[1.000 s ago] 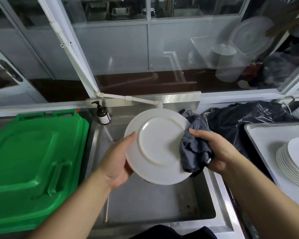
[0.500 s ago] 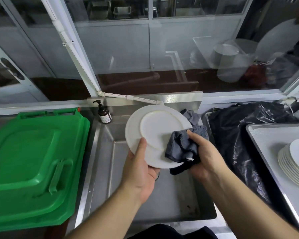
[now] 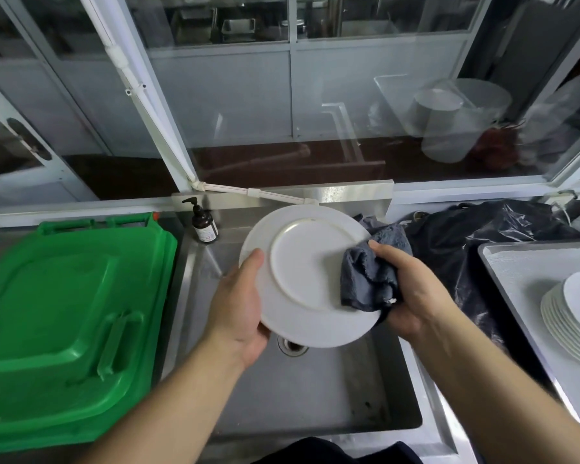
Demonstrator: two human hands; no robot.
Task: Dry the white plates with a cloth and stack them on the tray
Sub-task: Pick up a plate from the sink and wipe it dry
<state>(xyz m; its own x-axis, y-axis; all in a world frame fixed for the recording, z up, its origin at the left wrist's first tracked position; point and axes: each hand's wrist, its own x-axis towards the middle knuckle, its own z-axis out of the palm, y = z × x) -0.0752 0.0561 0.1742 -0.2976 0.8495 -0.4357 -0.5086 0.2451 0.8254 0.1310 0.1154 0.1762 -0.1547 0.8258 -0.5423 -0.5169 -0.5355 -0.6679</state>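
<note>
A white plate (image 3: pixel 302 266) is held over the steel sink (image 3: pixel 315 396), its underside with the foot ring facing me. My left hand (image 3: pixel 238 306) grips its left rim, thumb on the underside. My right hand (image 3: pixel 412 289) holds a bunched grey cloth (image 3: pixel 369 279) pressed against the plate's right side; part of the cloth wraps behind the rim. At the far right a stack of several white plates (image 3: pixel 576 316) lies on a metal tray (image 3: pixel 516 272).
A green plastic bin lid (image 3: pixel 64 316) covers the counter to the left. A dark pump bottle (image 3: pixel 203 222) stands at the sink's back left corner. A black plastic bag (image 3: pixel 476 236) lies between sink and tray. Glass panels rise behind the sink.
The plate has turned in my hands and my left hand shifted from the bottom rim to the left rim. My right hand with the cloth slid from the plate's lower part to its right side.
</note>
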